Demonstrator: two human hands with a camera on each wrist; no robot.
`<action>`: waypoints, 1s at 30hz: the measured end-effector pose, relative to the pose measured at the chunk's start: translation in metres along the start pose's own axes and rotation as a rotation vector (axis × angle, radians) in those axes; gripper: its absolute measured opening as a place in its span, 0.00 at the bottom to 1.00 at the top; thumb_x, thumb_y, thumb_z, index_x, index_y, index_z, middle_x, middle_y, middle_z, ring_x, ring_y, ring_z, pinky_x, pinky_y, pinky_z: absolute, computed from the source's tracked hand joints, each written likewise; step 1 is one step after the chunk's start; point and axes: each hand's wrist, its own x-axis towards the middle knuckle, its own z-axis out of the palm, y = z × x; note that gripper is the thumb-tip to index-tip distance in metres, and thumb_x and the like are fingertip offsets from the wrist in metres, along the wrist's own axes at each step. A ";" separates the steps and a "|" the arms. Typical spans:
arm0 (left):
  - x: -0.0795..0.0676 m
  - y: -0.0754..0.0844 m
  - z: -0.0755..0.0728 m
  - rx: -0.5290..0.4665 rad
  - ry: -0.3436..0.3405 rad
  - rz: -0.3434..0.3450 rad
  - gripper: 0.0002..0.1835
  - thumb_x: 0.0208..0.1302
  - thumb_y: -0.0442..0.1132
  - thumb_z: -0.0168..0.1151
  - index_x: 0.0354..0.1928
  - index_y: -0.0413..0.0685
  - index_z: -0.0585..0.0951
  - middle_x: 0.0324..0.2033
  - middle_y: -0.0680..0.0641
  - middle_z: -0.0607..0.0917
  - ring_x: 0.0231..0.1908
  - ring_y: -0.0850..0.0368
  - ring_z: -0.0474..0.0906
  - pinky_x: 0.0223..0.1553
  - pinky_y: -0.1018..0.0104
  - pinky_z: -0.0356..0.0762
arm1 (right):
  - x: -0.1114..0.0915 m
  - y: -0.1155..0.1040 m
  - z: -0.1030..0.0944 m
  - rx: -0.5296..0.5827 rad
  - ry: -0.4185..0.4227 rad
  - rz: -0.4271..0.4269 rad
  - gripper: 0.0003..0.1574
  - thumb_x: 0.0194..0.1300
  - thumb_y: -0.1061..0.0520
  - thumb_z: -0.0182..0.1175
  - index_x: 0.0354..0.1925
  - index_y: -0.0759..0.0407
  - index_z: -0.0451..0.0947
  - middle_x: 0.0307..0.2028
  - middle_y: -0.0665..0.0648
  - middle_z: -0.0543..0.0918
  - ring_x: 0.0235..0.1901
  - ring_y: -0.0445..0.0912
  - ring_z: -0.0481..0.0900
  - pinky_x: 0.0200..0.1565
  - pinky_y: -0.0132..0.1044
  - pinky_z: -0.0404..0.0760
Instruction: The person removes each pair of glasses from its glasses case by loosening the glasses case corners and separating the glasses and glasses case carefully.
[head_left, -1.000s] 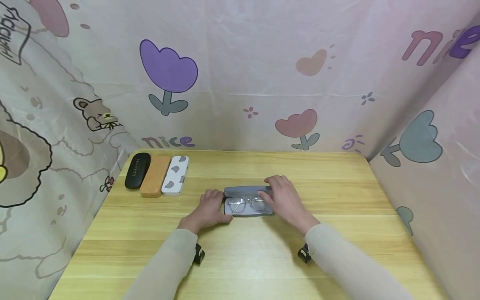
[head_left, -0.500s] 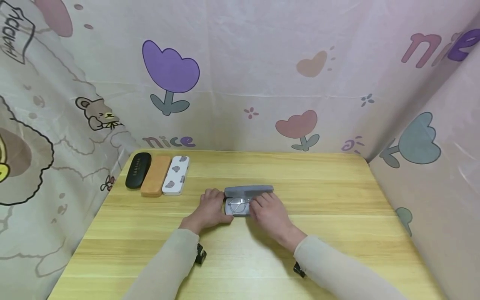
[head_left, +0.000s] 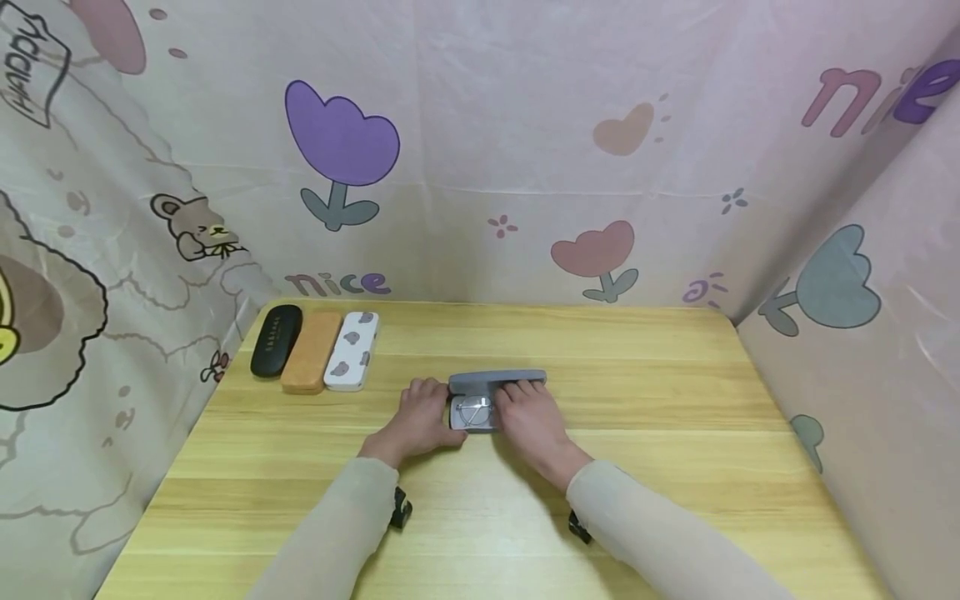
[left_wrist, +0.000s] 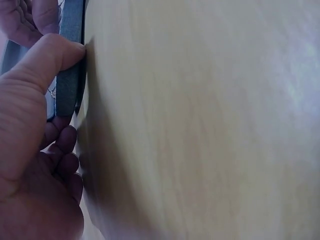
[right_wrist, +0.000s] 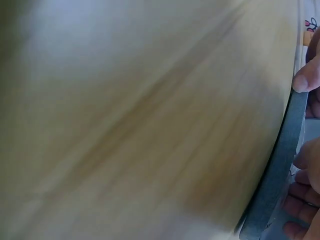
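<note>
A grey hinged glasses case (head_left: 467, 385) lies with its lid raised near the middle of the table. Inside rest thin-rimmed eyeglasses (head_left: 474, 410), their left lens showing and the right part covered by my right hand (head_left: 534, 425). My left hand (head_left: 418, 421) grips the case's left end; in the left wrist view its thumb (left_wrist: 55, 52) presses on the front rim and the other fingers reach round the end. The right hand's curled fingers (right_wrist: 300, 202) reach into the case and pinch the eyeglasses, the contact partly hidden.
At the table's back left, three closed cases lie side by side: black (head_left: 276, 342), orange-brown (head_left: 312, 353) and white with bear heads (head_left: 352, 352). A printed cloth (head_left: 465, 150) hangs behind the wooden table (head_left: 637, 375) and at both sides.
My right hand has moved left from the case's right end, over the eyeglasses and into the case, its fingers curling. The left hand keeps its grip on the case.
</note>
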 end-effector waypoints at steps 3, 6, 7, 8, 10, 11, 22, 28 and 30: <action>0.000 0.000 0.000 0.001 -0.001 0.001 0.48 0.49 0.57 0.79 0.65 0.30 0.75 0.57 0.40 0.78 0.57 0.43 0.66 0.64 0.47 0.65 | 0.002 -0.001 0.000 -0.008 -0.021 0.015 0.11 0.67 0.54 0.69 0.45 0.58 0.85 0.40 0.55 0.89 0.42 0.50 0.84 0.48 0.44 0.82; 0.001 0.000 -0.001 -0.001 -0.005 -0.005 0.49 0.49 0.57 0.79 0.66 0.30 0.75 0.57 0.40 0.78 0.57 0.44 0.66 0.63 0.47 0.64 | 0.004 -0.002 0.001 -0.019 -0.037 0.027 0.09 0.66 0.56 0.69 0.43 0.58 0.85 0.39 0.54 0.88 0.42 0.50 0.83 0.48 0.44 0.81; 0.001 0.000 -0.001 -0.001 -0.008 -0.008 0.49 0.49 0.57 0.79 0.66 0.30 0.75 0.57 0.40 0.78 0.57 0.44 0.66 0.63 0.48 0.64 | 0.004 -0.002 0.001 -0.020 -0.044 0.030 0.08 0.65 0.57 0.69 0.43 0.58 0.85 0.39 0.54 0.88 0.42 0.50 0.83 0.48 0.44 0.80; 0.002 0.000 -0.001 -0.002 -0.009 -0.010 0.49 0.49 0.57 0.79 0.66 0.30 0.74 0.56 0.40 0.78 0.57 0.44 0.66 0.63 0.48 0.65 | 0.004 -0.003 0.002 -0.023 -0.047 0.034 0.08 0.65 0.59 0.69 0.42 0.58 0.85 0.39 0.54 0.88 0.42 0.50 0.82 0.48 0.44 0.80; 0.002 0.000 -0.001 -0.003 -0.013 -0.017 0.49 0.50 0.57 0.79 0.67 0.30 0.74 0.56 0.40 0.78 0.57 0.44 0.65 0.63 0.48 0.64 | 0.005 -0.003 0.002 -0.023 -0.055 0.038 0.08 0.63 0.61 0.68 0.42 0.58 0.85 0.38 0.54 0.88 0.42 0.51 0.82 0.48 0.45 0.79; 0.002 0.000 -0.001 -0.002 -0.016 -0.020 0.49 0.50 0.57 0.79 0.67 0.30 0.74 0.56 0.40 0.78 0.57 0.44 0.65 0.63 0.48 0.64 | 0.005 -0.003 0.002 -0.024 -0.058 0.039 0.08 0.62 0.62 0.68 0.42 0.58 0.85 0.39 0.54 0.88 0.43 0.51 0.82 0.49 0.45 0.79; 0.001 0.001 -0.001 -0.001 -0.013 -0.008 0.49 0.51 0.57 0.79 0.67 0.29 0.74 0.57 0.40 0.78 0.58 0.43 0.66 0.64 0.47 0.64 | 0.003 -0.002 -0.001 -0.004 -0.011 0.001 0.09 0.62 0.63 0.69 0.42 0.58 0.84 0.39 0.55 0.89 0.42 0.51 0.83 0.48 0.44 0.82; 0.000 0.001 -0.002 -0.004 -0.004 0.007 0.48 0.50 0.56 0.79 0.66 0.30 0.75 0.56 0.40 0.79 0.57 0.43 0.66 0.62 0.46 0.64 | 0.002 -0.001 -0.001 -0.017 0.019 -0.034 0.10 0.59 0.66 0.68 0.41 0.59 0.82 0.37 0.55 0.88 0.41 0.51 0.83 0.46 0.43 0.81; 0.000 0.001 -0.003 -0.006 -0.005 0.007 0.48 0.50 0.56 0.79 0.66 0.30 0.75 0.55 0.40 0.79 0.56 0.43 0.66 0.62 0.46 0.64 | 0.001 -0.001 0.000 -0.024 0.020 -0.042 0.10 0.59 0.66 0.67 0.40 0.58 0.81 0.36 0.55 0.87 0.40 0.51 0.82 0.45 0.42 0.80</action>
